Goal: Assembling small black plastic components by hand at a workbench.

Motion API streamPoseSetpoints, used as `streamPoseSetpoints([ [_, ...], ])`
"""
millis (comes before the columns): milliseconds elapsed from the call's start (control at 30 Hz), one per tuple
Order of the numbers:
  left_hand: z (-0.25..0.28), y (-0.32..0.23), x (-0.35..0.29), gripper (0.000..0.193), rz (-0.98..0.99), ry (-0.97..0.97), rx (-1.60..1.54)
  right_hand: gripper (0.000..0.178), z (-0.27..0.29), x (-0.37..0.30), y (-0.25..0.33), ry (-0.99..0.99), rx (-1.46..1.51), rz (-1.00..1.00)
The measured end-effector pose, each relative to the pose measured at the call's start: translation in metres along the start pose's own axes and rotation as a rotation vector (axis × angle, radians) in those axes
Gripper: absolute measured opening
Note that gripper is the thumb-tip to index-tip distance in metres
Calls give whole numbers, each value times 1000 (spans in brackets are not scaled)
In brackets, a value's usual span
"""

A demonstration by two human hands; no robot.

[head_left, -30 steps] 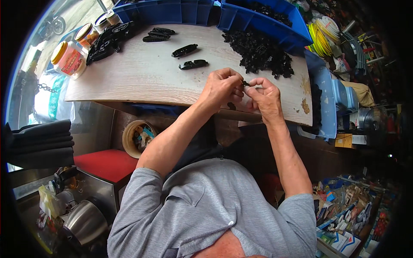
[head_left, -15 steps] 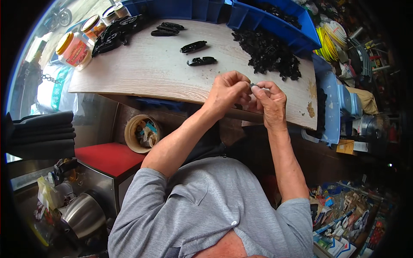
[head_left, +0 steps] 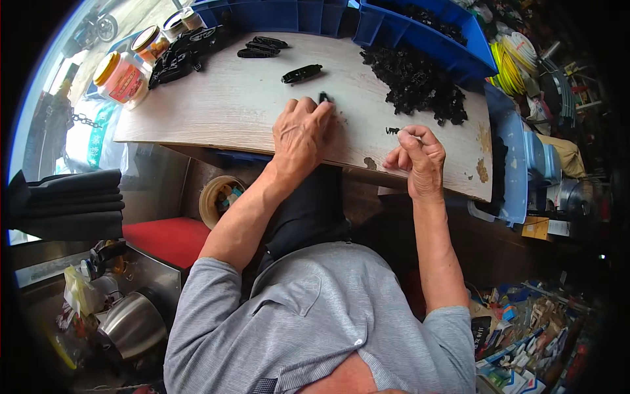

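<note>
My left hand (head_left: 298,129) is over the near middle of the table, its fingers curled round a long black plastic part (head_left: 324,97). Only the part's far end shows past the fingers; the rest is hidden. Between thumb and forefinger my right hand (head_left: 423,156) pinches a small black toothed piece (head_left: 392,131), held above the table's right side. Beyond my left hand lies another long black plastic part (head_left: 302,73), with several similar black parts (head_left: 261,47) farther back. A heap of small black pieces (head_left: 420,82) spreads beyond my right hand.
Blue bins (head_left: 426,36) line the table's far side. At the far left, lidded jars (head_left: 121,77) stand beside a pile of black parts (head_left: 180,58). A waste bucket (head_left: 213,203) is below the table (head_left: 216,108), near a red-topped cabinet (head_left: 167,236). A pale blue crate (head_left: 513,157) stands right.
My hands have come apart. The left moved left and down onto the nearer long black part, closing round it. My right hand stays near its place, the toothed piece now showing in its pinch.
</note>
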State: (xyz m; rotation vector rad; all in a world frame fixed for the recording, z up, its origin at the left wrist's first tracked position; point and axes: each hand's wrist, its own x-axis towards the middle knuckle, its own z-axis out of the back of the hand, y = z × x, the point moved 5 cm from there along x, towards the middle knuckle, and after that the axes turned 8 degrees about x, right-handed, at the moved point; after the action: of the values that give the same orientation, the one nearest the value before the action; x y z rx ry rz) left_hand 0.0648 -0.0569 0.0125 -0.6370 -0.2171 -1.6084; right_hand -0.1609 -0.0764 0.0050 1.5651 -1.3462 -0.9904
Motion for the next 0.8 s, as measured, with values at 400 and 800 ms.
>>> streamPoseSetpoints([
  [400, -1, -26, -11, 20, 311, 238, -770, 13, -1, -2, -2, -8, 106, -33],
  [800, -37, -70, -11, 25, 407, 465, -1473, 14, 9, -3, 0, 73, 108, -73],
])
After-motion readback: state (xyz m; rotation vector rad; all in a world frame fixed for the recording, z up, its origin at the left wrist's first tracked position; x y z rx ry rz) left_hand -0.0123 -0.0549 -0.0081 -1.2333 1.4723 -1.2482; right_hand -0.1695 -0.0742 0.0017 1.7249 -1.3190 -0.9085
